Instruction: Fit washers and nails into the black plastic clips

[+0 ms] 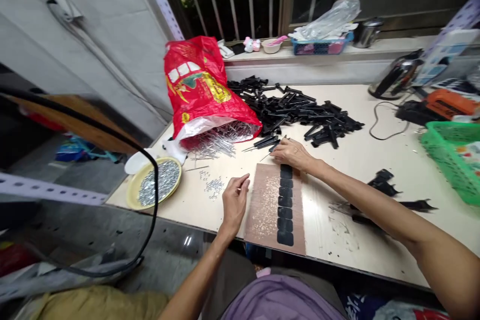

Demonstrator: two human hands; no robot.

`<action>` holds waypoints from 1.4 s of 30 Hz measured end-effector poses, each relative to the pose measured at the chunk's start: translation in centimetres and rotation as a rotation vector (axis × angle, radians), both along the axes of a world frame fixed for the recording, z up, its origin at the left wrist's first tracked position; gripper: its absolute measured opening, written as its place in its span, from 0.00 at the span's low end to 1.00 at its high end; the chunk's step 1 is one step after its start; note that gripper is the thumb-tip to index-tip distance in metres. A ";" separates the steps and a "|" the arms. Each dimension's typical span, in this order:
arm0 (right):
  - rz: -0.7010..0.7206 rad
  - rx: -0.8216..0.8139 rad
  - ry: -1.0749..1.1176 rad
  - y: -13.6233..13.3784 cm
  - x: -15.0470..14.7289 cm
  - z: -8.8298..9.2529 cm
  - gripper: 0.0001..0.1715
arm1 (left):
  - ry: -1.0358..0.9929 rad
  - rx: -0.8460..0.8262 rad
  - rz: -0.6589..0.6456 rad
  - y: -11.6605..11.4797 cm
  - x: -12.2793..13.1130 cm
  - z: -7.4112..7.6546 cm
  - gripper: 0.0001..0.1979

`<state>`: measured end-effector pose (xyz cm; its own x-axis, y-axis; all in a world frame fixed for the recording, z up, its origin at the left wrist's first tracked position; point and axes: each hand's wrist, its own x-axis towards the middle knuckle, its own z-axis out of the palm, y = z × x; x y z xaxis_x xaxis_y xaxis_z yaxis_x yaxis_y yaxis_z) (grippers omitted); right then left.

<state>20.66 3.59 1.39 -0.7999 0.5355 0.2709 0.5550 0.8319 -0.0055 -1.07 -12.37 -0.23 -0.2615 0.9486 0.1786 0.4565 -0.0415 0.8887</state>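
Black-piece row [285, 205] is set on the brown board [262, 210] at the table [375, 160] front edge, judged mid-loading; right hand [292, 154] is laid flat at its far end, left hand [234, 202] curled at the board's left edge, contents not discernible; any next piece needs end-alignment.

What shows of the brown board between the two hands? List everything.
The brown board is a thin, flat rectangle, like cardboard or wood, lying on the pale table with its near end at the front edge. A pale speckled patch covers its left half. A column of black pieces runs lengthwise, right of the middle. The left hand is beside its left edge and the right hand is at its far end.
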 end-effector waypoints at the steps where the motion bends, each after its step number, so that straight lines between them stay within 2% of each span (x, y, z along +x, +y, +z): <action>1: 0.029 0.024 -0.036 0.8 -1.3 -0.9 0.12 | 0.085 0.028 0.058 -0.3 -1.8 0.0 0.14; 5: 0.071 0.082 -0.107 2.8 -3.5 -3.2 0.15 | 0.393 0.051 0.228 -1.4 -8.6 -0.5 0.15; 8: 0.083 0.102 -0.123 3.2 -3.4 -3.8 0.15 | 0.589 0.002 0.212 -0.9 -10.8 -1.0 0.15; 12: 0.018 0.124 -0.045 2.7 -2.6 -3.3 0.14 | 0.821 -0.071 0.080 1.2 -10.2 -0.9 0.13; 15: -0.002 0.101 -0.041 2.5 -2.4 -2.7 0.13 | 0.915 -0.132 0.000 2.6 -9.6 -0.7 0.12; 22: -0.027 0.087 -0.113 3.3 -3.7 -2.7 0.13 | 0.923 -0.191 0.013 3.7 -9.5 -0.6 0.10; 24: -0.044 0.082 -0.098 3.4 -4.0 -2.6 0.12 | 0.834 -0.174 0.022 3.7 -9.6 -0.3 0.08; 26: -0.037 0.071 -0.026 2.7 -4.2 -2.0 0.13 | 0.623 -0.148 0.047 3.6 -9.6 0.3 0.06; 28: -0.001 0.044 0.124 1.0 -4.5 -0.7 0.14 | 0.234 -0.149 0.086 3.6 -9.3 1.0 0.06; 31: 0.071 -0.063 0.378 -3.0 -5.6 1.8 0.16 | -0.464 -0.206 0.098 3.5 -7.9 2.5 0.14; 33: 0.102 -0.136 0.464 -5.8 -6.5 3.2 0.18 | -0.753 -0.211 0.085 3.3 -6.4 3.4 0.18; 37: 0.015 -0.191 0.442 -9.3 -7.8 3.7 0.19 | -0.953 -0.123 0.051 2.7 -3.5 4.7 0.19; 42: -0.087 -0.173 0.395 -10.2 -7.3 3.4 0.20 | -0.994 -0.050 0.028 2.0 -2.0 5.4 0.17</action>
<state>13.34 -6.59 4.80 -0.6030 0.6604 0.4475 0.5500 0.7505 -0.3663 -3.04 -10.37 5.17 -0.2928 0.9403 -0.1737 -0.4961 0.0058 0.8682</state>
